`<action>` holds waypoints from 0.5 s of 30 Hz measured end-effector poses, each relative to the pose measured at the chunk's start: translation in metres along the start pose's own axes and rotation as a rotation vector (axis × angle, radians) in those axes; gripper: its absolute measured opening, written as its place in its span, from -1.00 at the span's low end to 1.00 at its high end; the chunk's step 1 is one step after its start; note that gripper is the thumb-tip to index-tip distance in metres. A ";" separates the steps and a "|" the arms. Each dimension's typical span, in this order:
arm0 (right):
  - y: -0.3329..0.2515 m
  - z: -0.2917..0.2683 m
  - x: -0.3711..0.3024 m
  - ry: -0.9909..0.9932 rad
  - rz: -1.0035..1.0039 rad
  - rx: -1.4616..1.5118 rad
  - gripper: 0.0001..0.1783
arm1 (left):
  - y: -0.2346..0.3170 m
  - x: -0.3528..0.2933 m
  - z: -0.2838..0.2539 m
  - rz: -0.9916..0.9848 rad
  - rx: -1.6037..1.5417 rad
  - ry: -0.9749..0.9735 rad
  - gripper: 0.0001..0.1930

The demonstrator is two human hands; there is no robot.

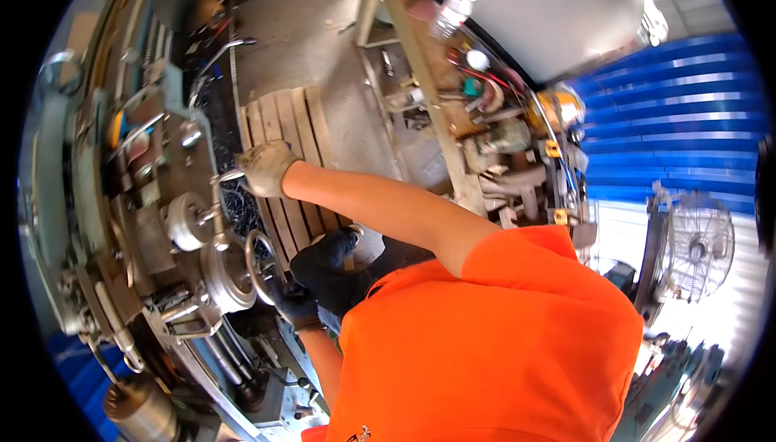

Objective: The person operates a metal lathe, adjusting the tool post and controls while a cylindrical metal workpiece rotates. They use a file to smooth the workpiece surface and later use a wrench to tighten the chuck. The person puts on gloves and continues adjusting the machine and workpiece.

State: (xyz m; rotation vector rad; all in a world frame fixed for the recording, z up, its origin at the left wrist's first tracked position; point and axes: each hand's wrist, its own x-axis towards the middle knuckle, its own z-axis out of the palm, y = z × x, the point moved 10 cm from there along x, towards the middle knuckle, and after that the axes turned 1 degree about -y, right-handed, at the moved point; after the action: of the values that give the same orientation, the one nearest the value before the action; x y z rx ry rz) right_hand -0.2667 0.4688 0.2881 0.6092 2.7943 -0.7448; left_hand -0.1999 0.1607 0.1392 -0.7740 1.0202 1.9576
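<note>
Since the grey-green machine (173, 90) has its shiny metal lever (229, 176) jutting outward near a bright ring-shaped wheel (251, 268), presumably for easy reach, the gloved right hand (267, 169) curls closed round the lever's end; the left hand (298, 311), beside the wheel, is too shadowed to tell its grip.

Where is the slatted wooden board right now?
In the head view, the slatted wooden board lies on the floor, left of centre, alongside the metal machine; the gloved right hand hides part of it.
</note>
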 end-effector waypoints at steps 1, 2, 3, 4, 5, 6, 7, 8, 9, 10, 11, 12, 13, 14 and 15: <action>0.007 -0.002 -0.018 -0.002 0.026 -0.022 -0.38 | -0.001 0.001 0.003 -0.007 0.036 -0.022 -0.75; 0.013 -0.002 -0.037 -0.005 0.052 -0.043 -0.34 | -0.005 -0.003 0.002 -0.010 0.061 -0.022 -0.76; 0.022 0.011 -0.046 0.018 0.082 -0.018 -0.31 | -0.006 -0.001 0.005 0.002 0.087 -0.031 -0.77; 0.030 0.012 -0.065 0.097 0.048 0.041 -0.30 | -0.003 0.002 0.001 0.015 0.109 -0.037 -0.78; 0.027 0.002 -0.092 0.158 0.019 0.121 -0.31 | 0.002 0.032 -0.042 -0.012 0.100 -0.186 -0.81; 0.040 -0.006 -0.115 0.223 0.015 0.196 -0.32 | -0.001 0.030 -0.044 -0.025 0.118 -0.147 -0.81; 0.058 -0.006 -0.130 0.214 0.067 0.238 -0.32 | -0.003 0.026 -0.041 -0.037 0.137 -0.110 -0.81; 0.075 -0.003 -0.142 0.204 0.116 0.280 -0.33 | -0.004 0.021 -0.039 -0.047 0.155 -0.072 -0.81; 0.090 0.002 -0.155 0.191 0.160 0.326 -0.33 | -0.001 0.016 -0.034 -0.064 0.216 -0.141 -0.81; 0.104 0.007 -0.169 0.241 0.164 0.345 -0.33 | -0.004 0.008 -0.026 -0.086 0.219 -0.206 -0.79; 0.120 0.015 -0.181 0.290 0.167 0.363 -0.33 | -0.007 0.000 -0.018 -0.109 0.221 -0.270 -0.76; 0.131 0.016 -0.194 0.338 0.166 0.380 -0.33 | -0.008 -0.008 -0.012 -0.129 0.221 -0.333 -0.72; 0.147 0.015 -0.209 0.353 0.227 0.398 -0.32 | -0.001 -0.009 -0.022 -0.052 0.255 -0.264 -0.67; 0.165 0.013 -0.226 0.367 0.288 0.415 -0.31 | 0.003 -0.012 -0.026 -0.001 0.336 -0.262 -0.65; 0.187 0.007 -0.247 0.387 0.361 0.486 -0.33 | 0.002 -0.034 -0.014 0.050 0.413 -0.257 -0.63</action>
State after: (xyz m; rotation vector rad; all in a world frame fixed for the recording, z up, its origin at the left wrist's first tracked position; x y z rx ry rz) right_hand 0.0366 0.5292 0.2700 1.4326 2.6891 -1.3513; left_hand -0.1818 0.1355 0.1600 -0.2633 1.2353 1.7469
